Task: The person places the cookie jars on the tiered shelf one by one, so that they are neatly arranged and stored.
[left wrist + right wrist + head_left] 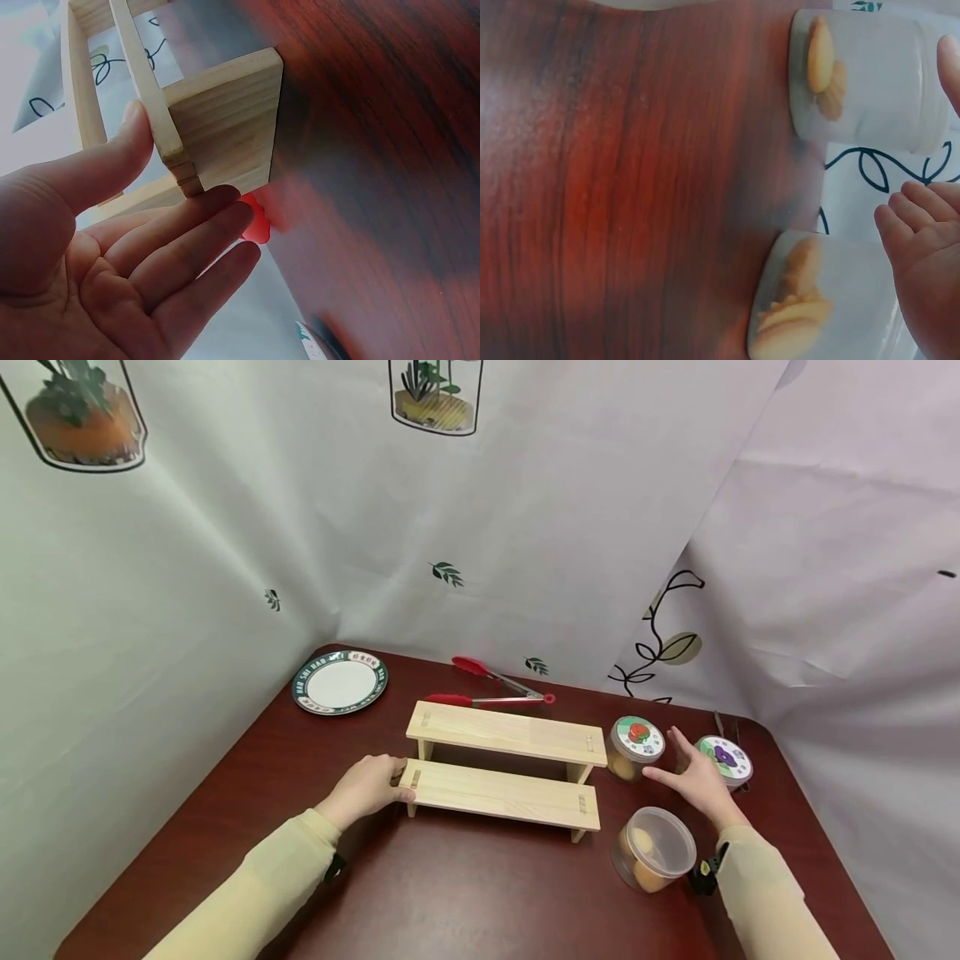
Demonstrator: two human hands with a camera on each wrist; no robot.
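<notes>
A two-step pale wooden rack (495,789) stands on the dark red table. My left hand (369,787) pinches the left end of its lower step. In the left wrist view, the thumb (135,131) lies along one face of the board while fingertips meet the other side. My right hand (697,781) hovers with thumb and fingers spread beside a clear jar (621,764) with a tomato-printed lid. To its other side is a jar with a purple-printed lid (726,762). Nearer the front stands a lidless clear jar (671,843) holding small golden cakes (647,872). Golden cakes (821,64) show inside the jars in the right wrist view.
A green-rimmed plate (303,697) lies at the back left. Red-tipped metal tongs (517,700) lie behind the rack. Slim metal utensils (718,723) are at the back right corner. White printed sheets (540,527) hang around the table's back and sides.
</notes>
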